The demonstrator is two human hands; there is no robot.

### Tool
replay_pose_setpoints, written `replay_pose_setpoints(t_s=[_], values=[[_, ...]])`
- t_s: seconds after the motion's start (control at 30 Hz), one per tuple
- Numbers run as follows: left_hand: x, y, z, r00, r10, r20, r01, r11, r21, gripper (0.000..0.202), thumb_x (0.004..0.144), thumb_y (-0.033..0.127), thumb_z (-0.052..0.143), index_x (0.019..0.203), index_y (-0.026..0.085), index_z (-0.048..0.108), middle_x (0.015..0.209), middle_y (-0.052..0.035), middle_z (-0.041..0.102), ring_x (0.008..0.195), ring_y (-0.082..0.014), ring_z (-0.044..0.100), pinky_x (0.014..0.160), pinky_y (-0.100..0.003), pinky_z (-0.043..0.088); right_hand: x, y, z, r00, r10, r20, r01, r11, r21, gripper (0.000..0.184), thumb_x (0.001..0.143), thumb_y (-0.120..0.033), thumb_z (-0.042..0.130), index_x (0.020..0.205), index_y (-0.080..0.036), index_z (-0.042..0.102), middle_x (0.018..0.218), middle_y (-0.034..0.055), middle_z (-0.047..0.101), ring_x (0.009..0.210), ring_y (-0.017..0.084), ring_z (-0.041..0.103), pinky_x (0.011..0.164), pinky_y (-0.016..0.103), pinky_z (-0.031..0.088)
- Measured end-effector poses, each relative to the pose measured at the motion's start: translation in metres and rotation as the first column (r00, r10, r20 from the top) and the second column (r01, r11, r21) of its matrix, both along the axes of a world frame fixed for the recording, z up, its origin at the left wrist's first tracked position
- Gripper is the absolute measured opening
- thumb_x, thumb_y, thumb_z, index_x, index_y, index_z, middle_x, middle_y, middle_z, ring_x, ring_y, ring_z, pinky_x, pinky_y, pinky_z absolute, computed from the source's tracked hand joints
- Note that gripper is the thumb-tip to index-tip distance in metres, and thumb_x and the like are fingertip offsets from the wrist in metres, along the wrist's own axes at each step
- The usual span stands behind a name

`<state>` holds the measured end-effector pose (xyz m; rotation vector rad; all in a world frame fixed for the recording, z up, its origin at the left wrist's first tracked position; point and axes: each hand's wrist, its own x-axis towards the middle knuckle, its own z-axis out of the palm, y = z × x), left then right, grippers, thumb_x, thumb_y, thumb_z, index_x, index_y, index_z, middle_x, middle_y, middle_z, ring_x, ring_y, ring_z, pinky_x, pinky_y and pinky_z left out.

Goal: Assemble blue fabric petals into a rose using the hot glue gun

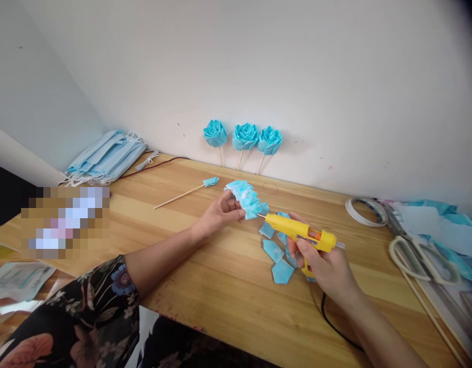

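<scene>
My left hand (220,212) pinches a curved strip of overlapping blue petals (246,198) just above the wooden table (228,286). A yellow glue gun (302,233) is gripped in my right hand (323,266), its nozzle touching the strip's right end. Under the gun, several loose blue petal pieces (276,255) are scattered on the table. A thin wooden stick with a small blue bud (187,192) lies to the left of the strip.
Three finished blue flowers on sticks (242,138) lean against the back wall. A stack of blue face masks (105,157) sits at the far left. At the right lie white-handled scissors (422,255), a tape roll (365,210) and blue scraps (446,225).
</scene>
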<state>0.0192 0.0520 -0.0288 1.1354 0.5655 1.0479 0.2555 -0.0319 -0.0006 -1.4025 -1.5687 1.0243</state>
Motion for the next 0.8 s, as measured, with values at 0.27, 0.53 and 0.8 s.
replay_pose_setpoints(t_s=[0.27, 0.53, 0.8], values=[[0.001, 0.0, -0.001, 0.999, -0.009, 0.032, 0.01, 1.0, -0.023, 0.053, 0.074, 0.028, 0.079, 0.121, 0.02, 0.056, 0.091, -0.0047, 0.064, 0.078, -0.0138, 0.057, 0.072, -0.026, 0.044, -0.001, 0.001, 0.002, 0.999, -0.022, -0.024, 0.023, 1.0, 0.02, 0.044, 0.09, -0.045, 0.052, 0.119, -0.014, 0.067, 0.064, 0.0002, 0.056, 0.05, 0.012, 0.049, 0.045, 0.025, 0.045], [0.001, -0.001, 0.001, 0.998, -0.029, 0.059, 0.031, 0.999, -0.033, 0.054, 0.073, 0.027, 0.079, 0.122, 0.02, 0.056, 0.094, -0.0052, 0.065, 0.082, -0.015, 0.059, 0.075, -0.027, 0.045, 0.001, 0.0, 0.001, 0.999, -0.027, -0.017, 0.027, 1.0, 0.009, 0.051, 0.091, -0.041, 0.051, 0.134, -0.015, 0.058, 0.063, -0.0006, 0.057, 0.05, 0.012, 0.049, 0.044, 0.023, 0.044], [0.0, -0.003, 0.0, 0.999, -0.008, 0.037, 0.01, 0.999, -0.04, 0.051, 0.076, 0.027, 0.077, 0.122, 0.02, 0.055, 0.093, -0.0058, 0.063, 0.089, -0.0173, 0.059, 0.076, -0.027, 0.045, 0.013, 0.004, -0.005, 0.842, -0.084, 0.533, -0.069, 0.963, 0.261, 0.064, 0.089, -0.046, 0.056, 0.147, -0.023, 0.043, 0.102, 0.0087, 0.073, 0.086, 0.025, 0.069, 0.072, 0.035, 0.053]])
